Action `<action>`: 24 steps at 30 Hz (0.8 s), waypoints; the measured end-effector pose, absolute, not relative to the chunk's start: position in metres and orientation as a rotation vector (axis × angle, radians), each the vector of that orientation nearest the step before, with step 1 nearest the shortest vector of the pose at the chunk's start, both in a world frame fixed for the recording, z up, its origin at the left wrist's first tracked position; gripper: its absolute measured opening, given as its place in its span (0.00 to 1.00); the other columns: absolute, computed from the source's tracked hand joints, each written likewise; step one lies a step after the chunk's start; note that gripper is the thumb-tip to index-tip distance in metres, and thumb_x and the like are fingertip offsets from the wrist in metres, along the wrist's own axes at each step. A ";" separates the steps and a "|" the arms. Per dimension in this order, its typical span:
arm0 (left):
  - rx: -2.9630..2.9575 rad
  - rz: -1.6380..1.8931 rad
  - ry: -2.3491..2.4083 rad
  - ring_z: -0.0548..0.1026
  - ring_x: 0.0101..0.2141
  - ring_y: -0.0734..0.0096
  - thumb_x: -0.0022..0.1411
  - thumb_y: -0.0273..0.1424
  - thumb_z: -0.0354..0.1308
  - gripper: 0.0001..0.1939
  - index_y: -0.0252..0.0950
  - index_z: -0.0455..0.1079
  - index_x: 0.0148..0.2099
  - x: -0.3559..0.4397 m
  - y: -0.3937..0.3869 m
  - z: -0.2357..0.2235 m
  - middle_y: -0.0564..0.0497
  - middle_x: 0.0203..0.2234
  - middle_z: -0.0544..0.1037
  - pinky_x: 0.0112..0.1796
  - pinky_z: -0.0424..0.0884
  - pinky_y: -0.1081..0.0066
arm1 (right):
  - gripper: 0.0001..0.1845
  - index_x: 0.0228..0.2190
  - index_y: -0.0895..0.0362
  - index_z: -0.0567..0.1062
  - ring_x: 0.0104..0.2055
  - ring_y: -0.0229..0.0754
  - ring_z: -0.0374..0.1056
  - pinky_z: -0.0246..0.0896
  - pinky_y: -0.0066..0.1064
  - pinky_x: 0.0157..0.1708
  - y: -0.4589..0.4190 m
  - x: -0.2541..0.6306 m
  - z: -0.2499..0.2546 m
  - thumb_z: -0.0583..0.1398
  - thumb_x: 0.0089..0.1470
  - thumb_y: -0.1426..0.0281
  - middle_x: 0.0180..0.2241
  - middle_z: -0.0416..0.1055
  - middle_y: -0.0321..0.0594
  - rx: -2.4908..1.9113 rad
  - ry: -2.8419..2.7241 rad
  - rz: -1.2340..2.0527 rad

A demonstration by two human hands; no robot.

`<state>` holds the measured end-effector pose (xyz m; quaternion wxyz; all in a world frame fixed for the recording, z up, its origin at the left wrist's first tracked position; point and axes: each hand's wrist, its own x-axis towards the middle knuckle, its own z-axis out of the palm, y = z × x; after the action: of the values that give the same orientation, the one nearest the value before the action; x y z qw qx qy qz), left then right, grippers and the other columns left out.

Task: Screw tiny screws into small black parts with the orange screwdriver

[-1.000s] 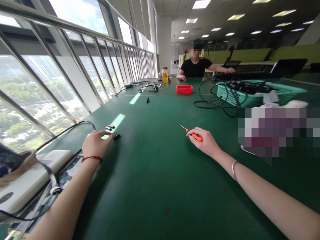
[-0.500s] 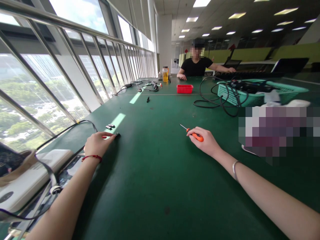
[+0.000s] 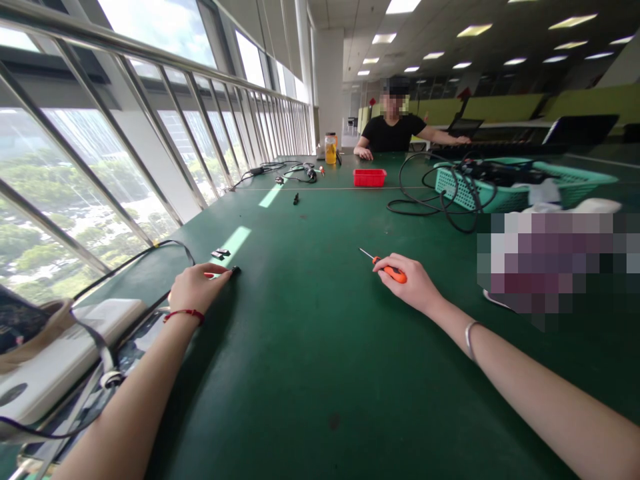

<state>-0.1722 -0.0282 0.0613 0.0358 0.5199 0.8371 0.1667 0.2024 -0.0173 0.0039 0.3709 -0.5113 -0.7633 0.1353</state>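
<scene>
My right hand [image 3: 413,283] is closed around the orange handle of a screwdriver [image 3: 395,273], whose thin metal shaft points up and to the left above the green table [image 3: 310,347]. At the left, the fingertips of my left hand [image 3: 197,288] pinch a small black part [image 3: 235,270]; its exact kind cannot be made out. Something red shows between those fingers, mostly hidden. Just beyond this hand, small black-and-silver pieces [image 3: 221,254] lie beside a pale green strip. Farther off, another small black piece [image 3: 296,199] rests on the table.
A red tray [image 3: 370,177] and a jar [image 3: 331,149] stand toward the far end, where a person [image 3: 395,130] sits. Cables spill from a teal basket [image 3: 565,177] at the right. A white device [image 3: 75,353] with cords lies at the near left, by the metal railing.
</scene>
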 end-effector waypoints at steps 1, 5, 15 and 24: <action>1.599 0.508 2.574 0.74 0.40 0.56 0.53 0.45 0.55 0.20 0.39 0.75 0.42 -0.172 -0.028 0.061 0.49 0.39 0.79 0.30 0.64 0.71 | 0.08 0.31 0.53 0.76 0.31 0.40 0.67 0.63 0.33 0.34 -0.017 0.203 0.004 0.56 0.51 0.69 0.33 0.72 0.39 -1.311 -1.961 0.348; 1.611 0.512 2.573 0.74 0.41 0.56 0.53 0.46 0.55 0.21 0.39 0.75 0.43 -0.173 -0.028 0.060 0.48 0.39 0.79 0.29 0.63 0.72 | 0.08 0.30 0.54 0.75 0.31 0.40 0.67 0.63 0.34 0.35 -0.018 0.202 0.005 0.56 0.51 0.70 0.33 0.72 0.39 -1.310 -1.957 0.354; 1.676 0.540 2.567 0.75 0.39 0.57 0.54 0.44 0.54 0.20 0.39 0.76 0.42 -0.176 -0.023 0.053 0.48 0.38 0.80 0.30 0.65 0.71 | 0.07 0.30 0.53 0.75 0.31 0.40 0.67 0.63 0.33 0.36 -0.017 0.202 0.004 0.56 0.50 0.71 0.32 0.72 0.38 -1.288 -1.961 0.319; 1.790 0.762 2.040 0.76 0.37 0.63 0.52 0.41 0.56 0.17 0.37 0.77 0.38 -0.135 -0.020 0.040 0.49 0.33 0.81 0.38 0.70 0.70 | 0.08 0.30 0.53 0.75 0.31 0.39 0.67 0.62 0.33 0.36 -0.017 0.201 0.004 0.56 0.51 0.70 0.33 0.71 0.38 -1.308 -1.979 0.334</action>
<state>-0.1346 -0.0199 0.0404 0.1604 0.6268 0.7143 0.2669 0.2010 -0.0168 0.0043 0.3646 -0.5085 -0.7692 0.1298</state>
